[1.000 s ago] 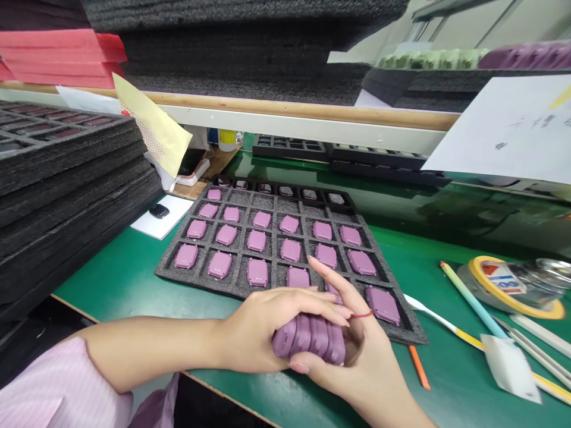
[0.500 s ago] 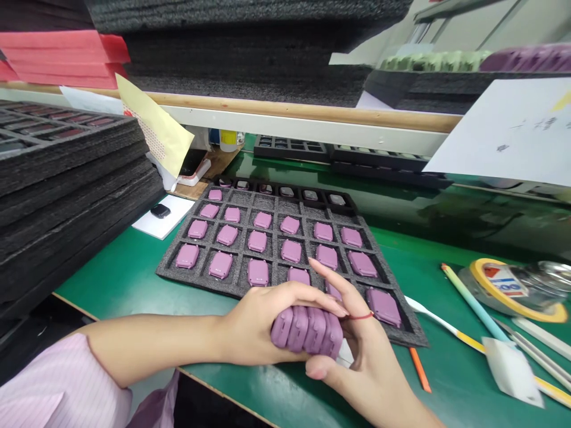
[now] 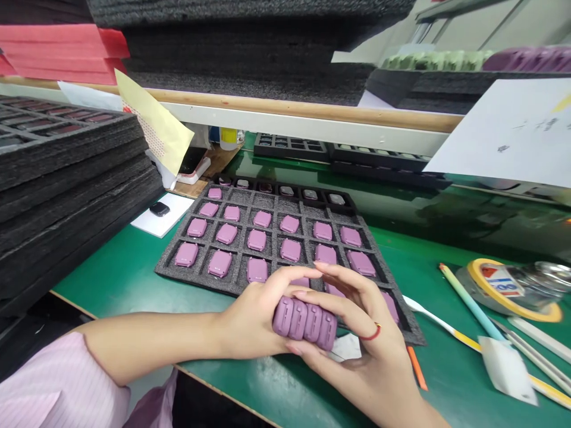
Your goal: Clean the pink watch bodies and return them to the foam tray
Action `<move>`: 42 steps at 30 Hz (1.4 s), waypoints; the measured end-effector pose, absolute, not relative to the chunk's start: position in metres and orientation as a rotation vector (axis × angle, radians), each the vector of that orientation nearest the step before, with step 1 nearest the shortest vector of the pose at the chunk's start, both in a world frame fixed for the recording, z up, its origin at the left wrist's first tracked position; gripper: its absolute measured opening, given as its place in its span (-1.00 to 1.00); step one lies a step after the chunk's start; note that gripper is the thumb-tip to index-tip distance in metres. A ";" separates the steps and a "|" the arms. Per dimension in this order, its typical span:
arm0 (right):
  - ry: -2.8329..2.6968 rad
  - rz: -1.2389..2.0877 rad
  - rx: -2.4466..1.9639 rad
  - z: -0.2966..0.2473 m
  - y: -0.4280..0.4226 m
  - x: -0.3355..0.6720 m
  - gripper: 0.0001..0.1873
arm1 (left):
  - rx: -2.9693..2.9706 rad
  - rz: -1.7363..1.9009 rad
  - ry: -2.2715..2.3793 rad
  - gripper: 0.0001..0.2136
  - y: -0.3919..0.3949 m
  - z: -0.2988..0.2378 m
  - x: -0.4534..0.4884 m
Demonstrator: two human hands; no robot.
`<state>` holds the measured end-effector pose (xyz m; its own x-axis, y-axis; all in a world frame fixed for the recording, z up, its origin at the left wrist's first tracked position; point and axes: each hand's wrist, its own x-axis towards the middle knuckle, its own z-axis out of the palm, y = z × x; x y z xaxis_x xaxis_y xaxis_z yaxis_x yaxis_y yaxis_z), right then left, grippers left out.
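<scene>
A row of several purple smartwatch cases (image 3: 304, 323) is pressed together on edge between my hands, just above the green bench. My left hand (image 3: 256, 321) is closed round the row from the left. From the right, my right hand (image 3: 370, 327) grips it too, thumb below and a ringed finger across the top. Behind them lies a black foam tray (image 3: 276, 208) with purple watch cases (image 3: 257, 240) in most of its compartments. The tray's near right part is hidden by my hands. White paper (image 3: 347, 348) shows beneath my right hand.
Stacked foam trays (image 3: 71, 184) rise at the left. A black watch body (image 3: 159, 208) lies on white paper. To the right are a tape roll (image 3: 504, 285), a white-and-yellow brush (image 3: 459, 336) and an orange stick (image 3: 416, 368). A shelf edge (image 3: 285, 110) crosses above.
My right hand has shifted its fingers: the ringed finger has come down over the top of the row and the thumb has slid left beneath it. The row has turned slightly.
</scene>
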<state>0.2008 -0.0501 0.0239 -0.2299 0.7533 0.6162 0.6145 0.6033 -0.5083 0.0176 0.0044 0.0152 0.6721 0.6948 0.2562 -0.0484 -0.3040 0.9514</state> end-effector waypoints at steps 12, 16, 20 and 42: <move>-1.854 -0.045 -0.932 0.039 -0.054 0.208 -0.54 | 1.850 0.750 0.512 -0.27 0.005 0.015 0.020; -1.748 0.024 -1.007 0.044 -0.050 0.234 -0.61 | 1.818 0.832 0.510 -0.33 0.005 0.021 0.019; -1.893 0.035 -0.929 0.041 -0.040 0.248 -0.63 | 1.819 0.920 0.499 -0.33 0.006 0.021 0.016; -1.969 -0.070 -0.838 0.030 -0.051 0.210 -0.71 | 1.668 0.973 0.268 -0.45 0.010 0.012 0.017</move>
